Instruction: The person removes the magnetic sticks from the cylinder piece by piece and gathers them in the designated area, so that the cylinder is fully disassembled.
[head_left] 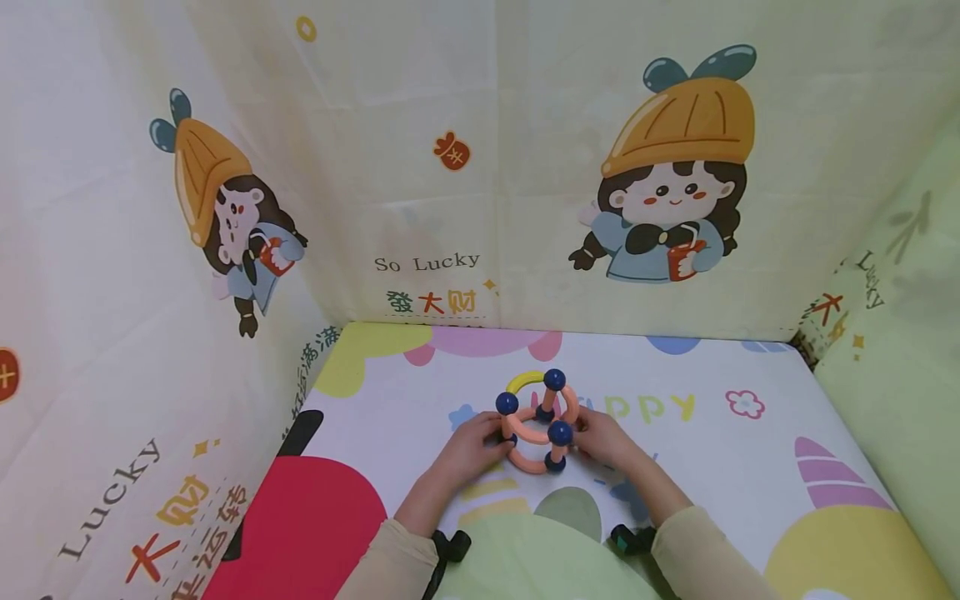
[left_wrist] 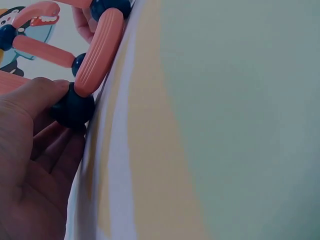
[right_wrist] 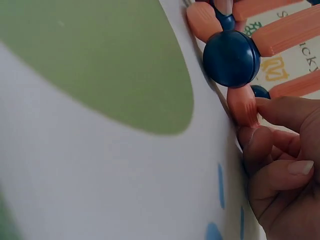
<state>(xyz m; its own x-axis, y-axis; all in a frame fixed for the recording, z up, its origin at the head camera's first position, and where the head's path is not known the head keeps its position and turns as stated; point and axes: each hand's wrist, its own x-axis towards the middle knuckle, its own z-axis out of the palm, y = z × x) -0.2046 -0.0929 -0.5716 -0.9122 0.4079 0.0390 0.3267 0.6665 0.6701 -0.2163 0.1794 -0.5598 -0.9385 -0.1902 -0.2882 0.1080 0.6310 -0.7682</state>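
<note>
On the table stands a toy frame built of navy balls and salmon-pink rods [head_left: 531, 433], some straight and some curved. A yellow curved rod [head_left: 524, 380] spans its back left at the top. At the frame's lower left, my left hand [head_left: 472, 450] pinches a bottom navy ball [left_wrist: 75, 111] between thumb and fingers. On the opposite side my right hand [head_left: 604, 438] pinches a short stretch of pink rod [right_wrist: 243, 106] beside a navy ball [right_wrist: 231, 59]. Part of that rod is hidden by the fingertips.
A white tabletop [head_left: 712, 467] with printed coloured shapes and letters lies under the frame. Cream printed cloth [head_left: 525, 208] walls it in at the back and both sides. Black wrist-camera straps [head_left: 450, 547] sit at the sleeve cuffs.
</note>
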